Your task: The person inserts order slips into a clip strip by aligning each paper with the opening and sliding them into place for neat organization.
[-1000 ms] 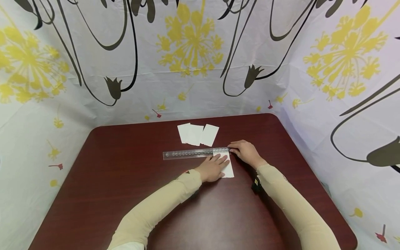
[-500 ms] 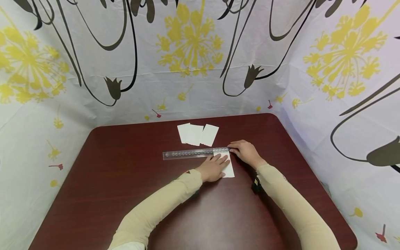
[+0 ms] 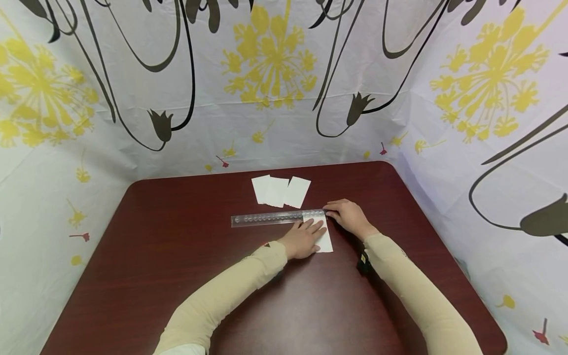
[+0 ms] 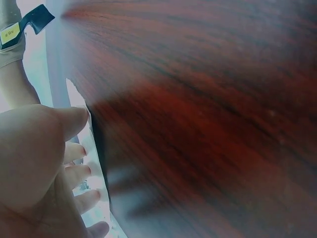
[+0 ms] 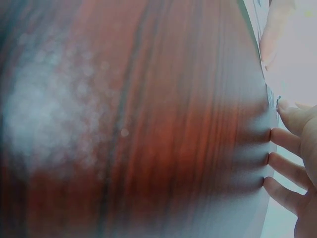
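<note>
A clear plastic ruler (image 3: 266, 218) lies crosswise on the dark red table, its right end across the top edge of a white paper piece (image 3: 327, 242). With fingers spread, my left hand (image 3: 302, 240) presses down on this paper just below the ruler. My right hand (image 3: 350, 217) holds the ruler's right end between thumb and index finger, beside the paper's top right corner. In the right wrist view, the other fingers of the right hand (image 5: 292, 168) touch the tabletop. The left wrist view shows the left hand (image 4: 34, 163) over the paper's edge.
Behind the ruler, three white paper pieces (image 3: 277, 191) lie in a row, partly overlapping. The table (image 3: 168, 236) has rounded corners and ends at a white floral-print cloth (image 3: 284, 138) hung around it. A black wrist device (image 3: 364, 265) hangs below the right sleeve.
</note>
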`<state>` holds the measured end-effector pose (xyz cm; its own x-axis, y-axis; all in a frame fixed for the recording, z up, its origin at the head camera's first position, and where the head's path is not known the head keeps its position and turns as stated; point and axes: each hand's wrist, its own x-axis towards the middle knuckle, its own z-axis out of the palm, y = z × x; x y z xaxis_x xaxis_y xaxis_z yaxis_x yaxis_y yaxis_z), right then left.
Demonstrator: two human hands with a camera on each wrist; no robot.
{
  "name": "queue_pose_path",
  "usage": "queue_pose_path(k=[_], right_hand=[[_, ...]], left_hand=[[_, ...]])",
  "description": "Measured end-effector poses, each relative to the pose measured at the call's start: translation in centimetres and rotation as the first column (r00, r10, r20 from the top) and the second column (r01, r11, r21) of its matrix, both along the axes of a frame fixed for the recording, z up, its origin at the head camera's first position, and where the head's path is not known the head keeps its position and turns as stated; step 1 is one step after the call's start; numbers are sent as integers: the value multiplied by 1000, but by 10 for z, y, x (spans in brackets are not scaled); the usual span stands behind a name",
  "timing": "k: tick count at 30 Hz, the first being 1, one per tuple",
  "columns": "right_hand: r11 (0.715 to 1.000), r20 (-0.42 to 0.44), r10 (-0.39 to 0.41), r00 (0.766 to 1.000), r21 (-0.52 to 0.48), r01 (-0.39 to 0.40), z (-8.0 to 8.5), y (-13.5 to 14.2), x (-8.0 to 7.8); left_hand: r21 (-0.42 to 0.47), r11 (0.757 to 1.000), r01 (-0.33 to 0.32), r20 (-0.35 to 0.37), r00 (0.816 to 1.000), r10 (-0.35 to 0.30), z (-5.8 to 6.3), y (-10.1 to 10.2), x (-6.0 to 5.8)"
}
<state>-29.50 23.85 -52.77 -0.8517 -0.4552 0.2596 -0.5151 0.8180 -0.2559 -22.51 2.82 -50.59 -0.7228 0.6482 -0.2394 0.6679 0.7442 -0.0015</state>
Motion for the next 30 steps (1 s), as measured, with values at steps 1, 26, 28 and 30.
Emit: queue_pose_path(k=[1, 26, 28, 30], right_hand=[[1000, -2, 1, 1000, 2, -1, 0, 0, 0], [1000, -14, 3, 1000, -11, -3, -1, 0, -1], [1000, -15, 4, 1000, -10, -4, -1, 0, -1], [1000, -12, 5, 1000, -3, -6, 0, 0, 0]], left_hand=[[2, 1000, 1, -5, 1000, -1, -1, 0, 0], [292, 954, -66, -171, 978, 120, 26, -26, -30], [363, 927, -90, -168, 973, 160, 27, -31, -35], [427, 896, -123, -152, 967, 205, 27, -36, -40]])
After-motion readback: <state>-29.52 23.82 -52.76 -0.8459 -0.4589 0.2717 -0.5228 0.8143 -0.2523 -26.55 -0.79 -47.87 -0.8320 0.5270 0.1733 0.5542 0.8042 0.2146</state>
